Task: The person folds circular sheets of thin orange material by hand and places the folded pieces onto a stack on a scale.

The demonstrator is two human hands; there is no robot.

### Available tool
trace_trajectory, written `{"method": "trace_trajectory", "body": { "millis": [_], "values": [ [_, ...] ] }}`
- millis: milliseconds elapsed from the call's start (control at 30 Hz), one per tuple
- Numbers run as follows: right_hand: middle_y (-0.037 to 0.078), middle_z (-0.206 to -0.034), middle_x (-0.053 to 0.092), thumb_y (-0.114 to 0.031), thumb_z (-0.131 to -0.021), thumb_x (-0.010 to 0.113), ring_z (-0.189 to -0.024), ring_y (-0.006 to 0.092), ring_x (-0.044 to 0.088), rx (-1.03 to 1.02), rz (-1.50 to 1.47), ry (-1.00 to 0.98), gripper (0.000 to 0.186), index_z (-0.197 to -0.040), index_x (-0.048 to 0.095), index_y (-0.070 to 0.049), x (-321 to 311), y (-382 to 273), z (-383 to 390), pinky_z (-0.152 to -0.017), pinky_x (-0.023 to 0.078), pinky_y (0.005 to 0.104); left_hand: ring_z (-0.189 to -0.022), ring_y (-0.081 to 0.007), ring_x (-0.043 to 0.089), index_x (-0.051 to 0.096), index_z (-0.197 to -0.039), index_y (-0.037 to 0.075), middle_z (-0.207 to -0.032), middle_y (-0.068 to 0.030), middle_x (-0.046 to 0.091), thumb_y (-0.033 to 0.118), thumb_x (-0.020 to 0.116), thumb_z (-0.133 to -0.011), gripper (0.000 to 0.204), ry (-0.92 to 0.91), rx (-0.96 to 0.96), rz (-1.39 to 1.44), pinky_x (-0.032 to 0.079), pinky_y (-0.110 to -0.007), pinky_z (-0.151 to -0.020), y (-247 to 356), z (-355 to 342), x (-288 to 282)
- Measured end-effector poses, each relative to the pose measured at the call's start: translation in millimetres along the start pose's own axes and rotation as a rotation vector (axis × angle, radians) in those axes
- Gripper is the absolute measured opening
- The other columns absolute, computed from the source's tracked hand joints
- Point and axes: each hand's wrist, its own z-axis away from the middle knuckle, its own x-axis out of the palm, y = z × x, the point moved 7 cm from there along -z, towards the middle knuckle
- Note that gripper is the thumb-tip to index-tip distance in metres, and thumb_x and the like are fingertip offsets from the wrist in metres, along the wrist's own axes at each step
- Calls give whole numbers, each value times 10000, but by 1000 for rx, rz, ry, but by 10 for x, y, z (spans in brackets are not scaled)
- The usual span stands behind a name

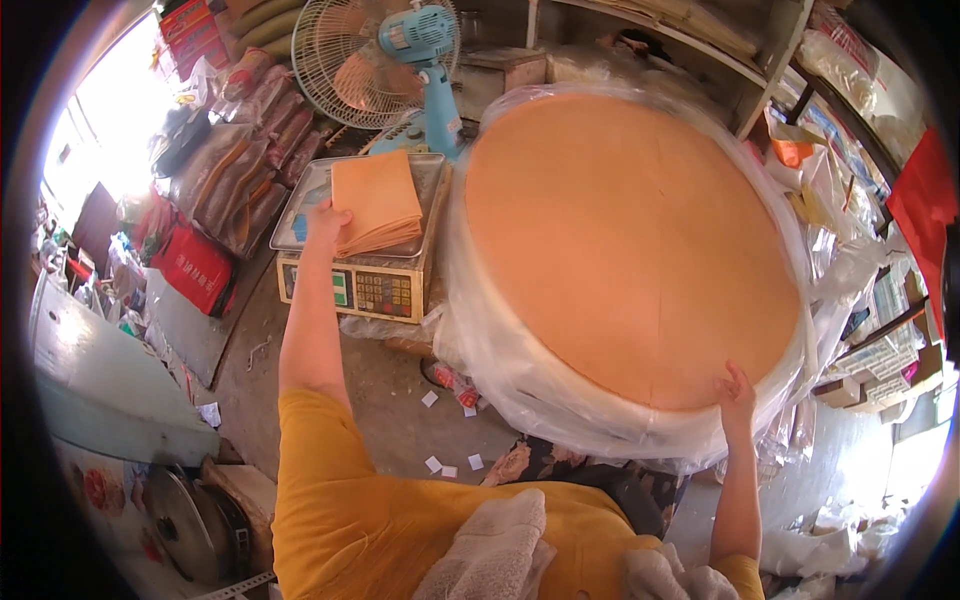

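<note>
Stack of folded orange sheets [378, 195] lies just right of my left hand [326, 226] and slightly beyond. Thumb over stack's left edge, seemingly pinching it; other fingers partly hidden. Stack's longer side appears to run away from me. Left hand much nearer to it. Beneath stack: metal tray [429, 176] of digital scale [385, 294]. My right hand [737, 392], well apart, holds nothing visible; fingers loosely bent at near right rim of large orange disc [630, 240], touching or hovering, cannot tell.
</note>
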Motion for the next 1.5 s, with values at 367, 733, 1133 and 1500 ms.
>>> {"method": "trace_trajectory", "body": {
  "millis": [367,733,1133,1500],
  "values": [
    [145,-1070,654,-103,-837,582,-992,271,631,-237,318,-196,304,-1126,624,-20,555,-642,169,-862,495,345,-999,-316,594,487,-1288,8,-1086,-144,623,109,668,-791,539,107,351,-694,473,-415,-842,161,-5,187],
    [55,-898,635,-181,-777,595,-978,234,583,-907,874,-424,117,-853,658,-118,1559,-1065,660,-1016,330,529,-1268,-324,431,537,-1240,22,-1340,-140,487,14,579,-823,419,-395,904,-625,351,-407,-1060,606,2789,2134],
    [116,-793,594,-202,-764,576,-782,305,594,-896,604,-247,156,-765,580,-46,1343,-1458,208,-766,468,396,-975,-331,604,629,-1011,18,-1042,-140,631,-102,569,-726,315,-1057,1243,-375,501,-412,-851,308,4105,2607],
    [133,-931,649,-175,-731,610,-906,336,621,-797,701,-247,254,-939,618,-31,1555,-2040,6,-784,482,444,-1119,-417,497,584,-1162,-1,-1186,-203,577,223,574,-895,348,-691,870,-643,395,-477,-970,186,3103,3262]
  ]
}}
